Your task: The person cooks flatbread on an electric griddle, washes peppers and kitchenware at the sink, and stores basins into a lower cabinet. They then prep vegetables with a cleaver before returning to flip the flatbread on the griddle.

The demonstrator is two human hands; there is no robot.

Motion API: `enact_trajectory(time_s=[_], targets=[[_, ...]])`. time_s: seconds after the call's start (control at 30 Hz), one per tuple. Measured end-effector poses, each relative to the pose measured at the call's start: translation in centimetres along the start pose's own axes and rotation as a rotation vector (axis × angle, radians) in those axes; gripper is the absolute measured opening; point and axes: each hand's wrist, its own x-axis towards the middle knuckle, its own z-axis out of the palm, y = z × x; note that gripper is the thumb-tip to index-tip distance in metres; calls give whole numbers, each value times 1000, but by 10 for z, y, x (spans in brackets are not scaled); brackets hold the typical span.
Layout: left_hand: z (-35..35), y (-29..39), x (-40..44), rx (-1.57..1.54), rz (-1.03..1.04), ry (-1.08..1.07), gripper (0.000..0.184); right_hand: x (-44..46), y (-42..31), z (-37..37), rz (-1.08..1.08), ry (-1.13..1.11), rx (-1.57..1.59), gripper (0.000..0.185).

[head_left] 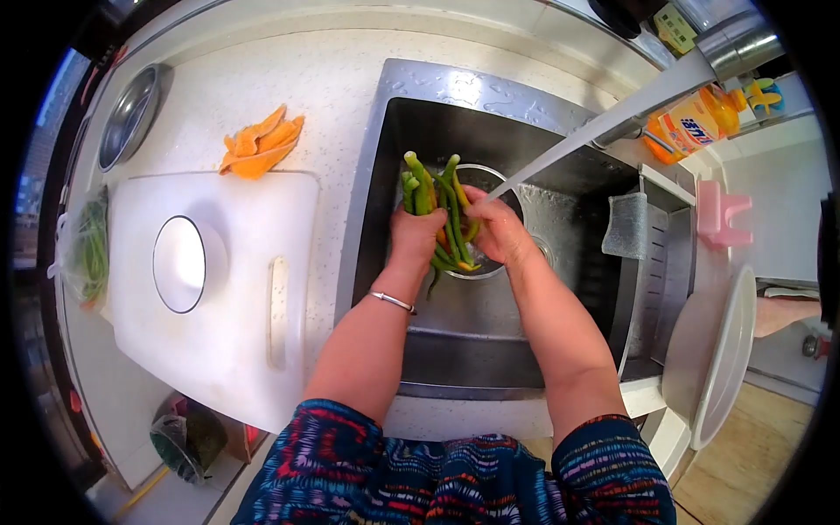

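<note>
A stainless-steel sink (455, 87) takes up the middle; from its centre, a white cutting board (236, 359) lies at nine o'clock; a metal faucet (741, 48), at two o'clock, sends a stream of water (604, 122) down to the right hand (495, 226); a round metal-rimmed vessel (486, 275) sits in the sink, beneath the hands; a dark-rimmed white bowl (179, 262) rests on the board; an orange cloth (262, 144) lies at ten o'clock; the left hand (416, 231) is closed round long green peppers (423, 194) over the vessel; the right is at the bunch's three o'clock side, its grip unclear.
</note>
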Motion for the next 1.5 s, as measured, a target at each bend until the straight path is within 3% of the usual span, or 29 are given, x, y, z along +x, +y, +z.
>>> enact_trajectory(time_s=[0.03,0.07,0.23,0.3,0.33,0.4,0.43,0.5,0.53,0.63,0.83,0.93,1.03,1.1,1.2,1.23,1.3,1.33,1.37,1.43,1.47,1.5], targets=[[1,1,-2,0,-1,-3,27,-3,-4,2,84,-8,172,33],[3,2,-4,49,-9,-9,25,5,10,-7,6,37,-25,29],[4,3,-3,1,-81,12,20,21,23,-18,4,186,11,19],[-1,-12,3,-6,-5,33,16,24,30,-21,-99,447,-489,22],[-1,-9,3,-2,-1,32,16,28,39,-29,-104,446,-485,22],[-2,-4,1,-43,-82,52,12,34,56,-44,-318,792,-1115,27],[-2,-3,1,-41,-83,53,12,35,61,-49,-316,791,-1113,27],[0,0,-1,35,-68,76,9,33,66,-55,87,583,-1236,32],[0,-2,1,34,-70,75,9,32,66,-57,89,585,-1236,32],[-1,1,4,111,-25,171,7,26,49,-52,116,397,-178,16],[-4,31,-4,-123,-175,-18,7,-15,-20,-34,6,410,-31,10],[-3,43,-12,-330,-310,-174,16,-33,-38,-26,-13,214,232,13],[3,51,-24,-508,-459,-336,21,-39,-38,-6,-38,255,14,13],[8,63,-31,-470,-396,-395,23,-37,-31,6,-42,255,-47,17],[12,72,-36,-383,-248,-460,27,-42,-22,25,-452,239,-938,44],[16,76,-36,-329,-150,-473,30,-49,-27,34,-460,246,-937,44],[19,88,-39,-275,-133,-470,32,-62,-37,49,-635,464,-1444,50],[20,93,-43,-169,-115,-491,32,-64,-47,51,-416,377,-1436,55],[20,96,-45,-64,-101,-509,31,-63,-48,49,-411,379,-1433,55],[20,90,-41,-99,-112,-464,31,-65,-59,53,-384,139,-1092,57],[21,88,-37,-137,-116,-420,30,-70,-70,52,-200,62,-952,63],[21,87,-36,-136,-112,-425,30,-70,-68,51,-206,65,-953,63]])
